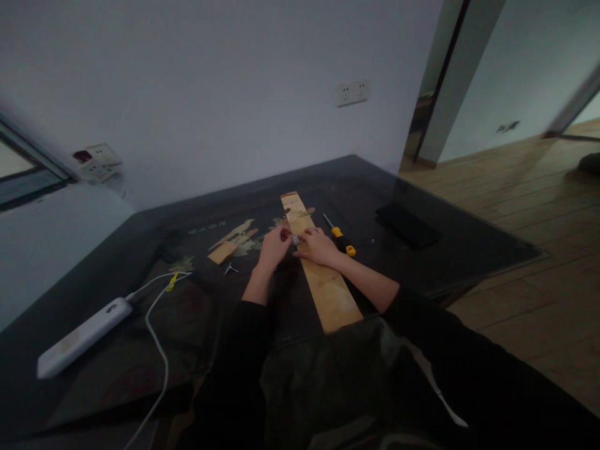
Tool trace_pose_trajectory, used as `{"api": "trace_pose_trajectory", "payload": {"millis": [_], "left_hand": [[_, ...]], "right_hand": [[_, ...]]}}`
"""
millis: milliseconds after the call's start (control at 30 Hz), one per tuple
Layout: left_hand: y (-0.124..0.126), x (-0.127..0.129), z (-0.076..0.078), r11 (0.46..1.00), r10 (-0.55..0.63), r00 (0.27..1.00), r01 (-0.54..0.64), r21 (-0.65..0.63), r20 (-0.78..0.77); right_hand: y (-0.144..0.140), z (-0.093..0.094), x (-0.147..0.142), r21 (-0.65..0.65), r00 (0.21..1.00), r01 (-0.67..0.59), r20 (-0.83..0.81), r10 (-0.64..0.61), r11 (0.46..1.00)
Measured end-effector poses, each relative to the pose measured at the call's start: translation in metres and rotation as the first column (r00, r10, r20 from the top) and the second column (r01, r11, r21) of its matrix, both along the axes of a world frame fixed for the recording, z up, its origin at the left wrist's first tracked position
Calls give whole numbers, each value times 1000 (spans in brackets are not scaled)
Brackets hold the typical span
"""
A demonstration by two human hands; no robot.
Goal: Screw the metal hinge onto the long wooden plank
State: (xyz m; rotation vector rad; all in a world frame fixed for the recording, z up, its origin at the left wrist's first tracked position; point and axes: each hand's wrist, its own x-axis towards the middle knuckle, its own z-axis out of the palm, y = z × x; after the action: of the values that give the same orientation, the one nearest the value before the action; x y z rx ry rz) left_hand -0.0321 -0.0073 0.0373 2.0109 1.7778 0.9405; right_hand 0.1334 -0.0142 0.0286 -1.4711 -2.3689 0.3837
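In the head view, your two hands meet over the plank (323,275), which lies on the dark table (469,244) and runs from about 12 o'clock toward 5 o'clock. Your left hand (274,247) comes from 7 o'clock, and its fingertips pinch a small metal part (295,239) at the plank's left edge. Your right hand (319,245) lies flat on the wood, fingers together, touching the same part; this pressing probably keeps the plank from sliding. I cannot tell exactly what the part is, it is too small.

At 2 o'clock from your right hand, just beside the plank, lies a screwdriver (341,237) with a yellow handle. At 9 o'clock from your left hand lie a small wood piece (222,252) and a metal bit (229,269). Far at 8 o'clock lies a white power strip (84,337).
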Motion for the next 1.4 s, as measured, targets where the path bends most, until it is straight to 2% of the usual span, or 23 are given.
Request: {"api": "trace_pose_trajectory", "payload": {"millis": [133,267,433,767,833,1000,1067,1400], "left_hand": [[3,-1,-4,987,-160,983,158,-36,-85],[5,-4,-9,976,-218,957,218,-22,-193],[2,-6,-9,976,-201,934,217,21,-296],[-4,4,-13,991,-73,951,102,81,-302],[-2,2,-15,990,-98,959,122,75,-265],[8,-12,-19,952,-289,943,301,55,-163],[10,-14,-21,949,-301,943,311,56,-144],[1,-1,-19,978,-162,964,186,98,-209]], "right_hand": [[1,1,0,-13,1000,-17,10,17,1000],[1,0,1,-15,1000,-15,6,15,1000],[6,-3,1,0,1000,-21,-2,21,1000],[3,0,1,3,1000,-30,6,30,1000],[3,1,2,1,999,-34,5,34,999],[4,1,2,-10,999,-39,1,39,999],[5,0,2,-4,999,-44,1,44,999],[2,1,3,-2,999,-50,15,50,999]]}}
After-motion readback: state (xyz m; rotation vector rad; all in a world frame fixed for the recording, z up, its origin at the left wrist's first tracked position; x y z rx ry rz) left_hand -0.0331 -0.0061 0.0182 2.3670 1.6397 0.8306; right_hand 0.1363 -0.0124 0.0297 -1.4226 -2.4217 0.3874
